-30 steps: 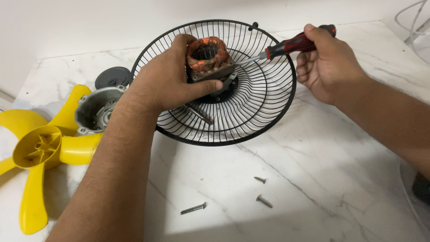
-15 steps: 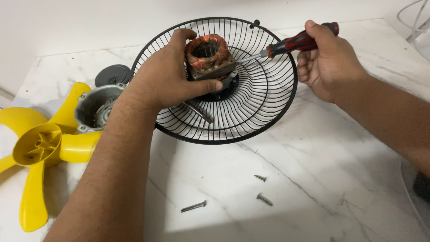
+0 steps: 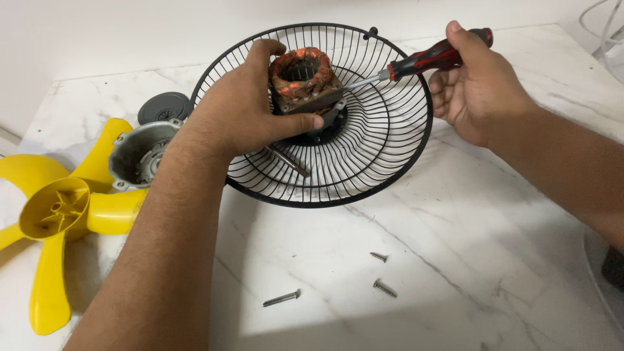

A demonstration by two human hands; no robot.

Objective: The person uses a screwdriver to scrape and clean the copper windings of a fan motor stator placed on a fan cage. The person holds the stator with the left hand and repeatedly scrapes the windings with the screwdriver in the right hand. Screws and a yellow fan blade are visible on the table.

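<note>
My left hand (image 3: 244, 114) grips a fan motor stator (image 3: 302, 78) with copper-red windings, holding it at the hub of a black wire fan guard (image 3: 390, 140) that lies dished upward on the marble table. A metal shaft (image 3: 289, 162) sticks out below my palm. My right hand (image 3: 478, 88) holds a screwdriver (image 3: 429, 58) with a red and black handle; its metal tip reaches the side of the stator.
A yellow fan blade (image 3: 58, 214) lies at the left edge. Beside it sit a grey metal motor housing (image 3: 140, 153) and a dark round cap (image 3: 162, 107). Three loose screws (image 3: 380, 273) lie on the white marble table (image 3: 455, 260) near me. White cables (image 3: 608, 32) at the far right.
The view has shifted slightly. My right hand and the screwdriver handle have risen a little; the left hand still holds the stator at the guard's hub.
</note>
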